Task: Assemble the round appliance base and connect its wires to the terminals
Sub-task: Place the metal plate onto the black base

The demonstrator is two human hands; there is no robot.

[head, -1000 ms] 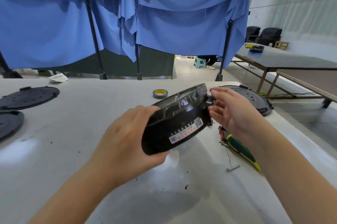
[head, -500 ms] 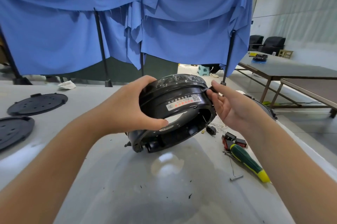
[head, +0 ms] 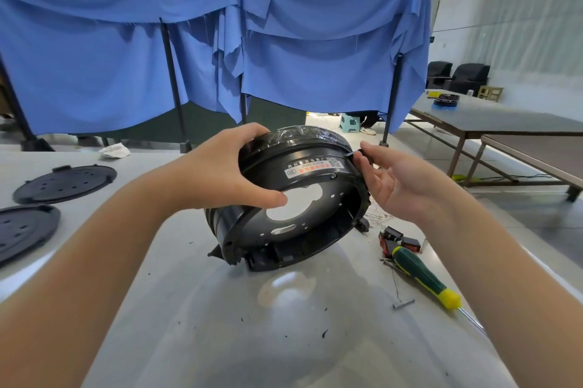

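Observation:
The round black appliance base (head: 293,214) stands tilted on its lower edge on the white table (head: 189,324), its hollow side facing me. A white and red label sits on its inner wall. My left hand (head: 217,173) grips the upper left rim, thumb inside the shell. At the right rim, my right hand (head: 394,185) pinches a small black tab between thumb and forefinger, the other fingers loosely curled. Thin pale wires (head: 377,215) lie on the table behind the base's right side.
A green and yellow screwdriver (head: 422,274), red and black switch parts (head: 399,239) and a small metal bit (head: 403,304) lie to the right. Two flat black round covers (head: 66,182) (head: 22,230) lie at far left. Blue cloth screens hang behind the table.
The base has been turned from a raised, sideways tilt until its hollow side faces me and its lower edge rests on the table. Both hands stayed on its rim.

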